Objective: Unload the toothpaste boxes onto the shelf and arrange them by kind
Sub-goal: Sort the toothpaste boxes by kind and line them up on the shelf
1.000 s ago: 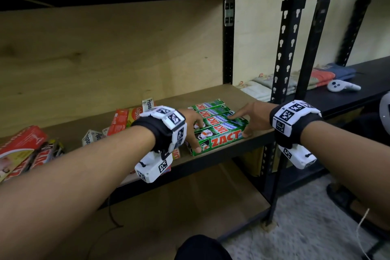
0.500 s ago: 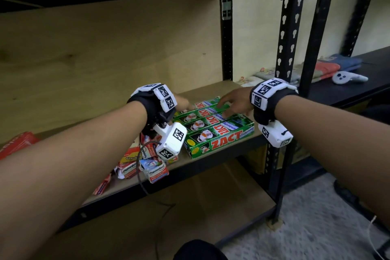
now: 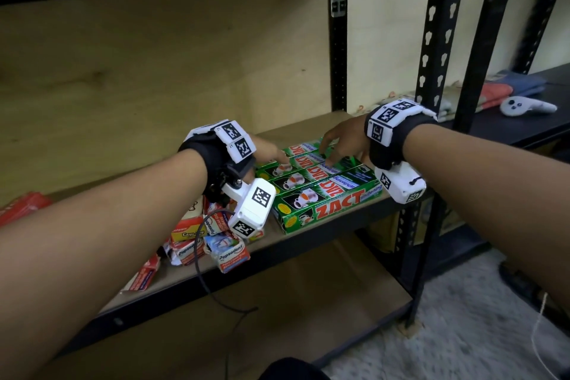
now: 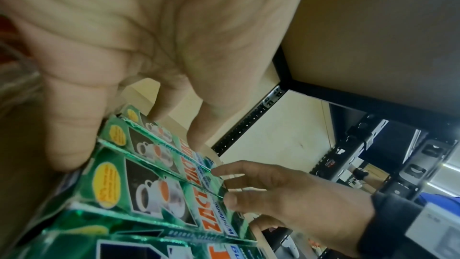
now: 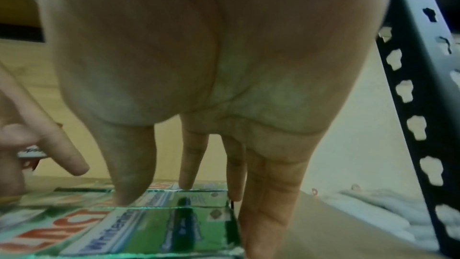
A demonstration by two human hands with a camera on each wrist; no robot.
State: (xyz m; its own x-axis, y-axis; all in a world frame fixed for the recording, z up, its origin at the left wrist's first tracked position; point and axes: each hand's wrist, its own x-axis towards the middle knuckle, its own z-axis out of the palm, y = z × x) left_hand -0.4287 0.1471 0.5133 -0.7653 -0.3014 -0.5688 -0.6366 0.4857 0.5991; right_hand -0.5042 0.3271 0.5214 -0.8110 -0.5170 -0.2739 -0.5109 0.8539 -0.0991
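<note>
Several green ZACT toothpaste boxes [image 3: 320,194] lie flat, side by side, at the right end of the wooden shelf [image 3: 308,244]. My left hand [image 3: 274,156] is over their left ends, its straight fingers [image 4: 199,131] touching the tops of the back boxes and the thumb by a box end. My right hand [image 3: 334,149] is over their right ends, its spread fingers [image 5: 132,184] standing on the box tops [image 5: 149,224]. Neither hand grips a box. In the left wrist view the right hand [image 4: 273,186] touches the far ends of the boxes [image 4: 154,184].
A loose heap of Pepsodent and Colgate boxes [image 3: 216,244] lies left of the green ones, with red boxes [image 3: 21,207] further left. A black cable [image 3: 209,281] hangs off the shelf edge. Black uprights [image 3: 431,71] stand at right; beyond them lie a white controller [image 3: 524,106] and folded cloths [image 3: 505,89].
Both hands have moved from the near sides of the green boxes onto the tops of the back ones. The view has come closer and swung left.
</note>
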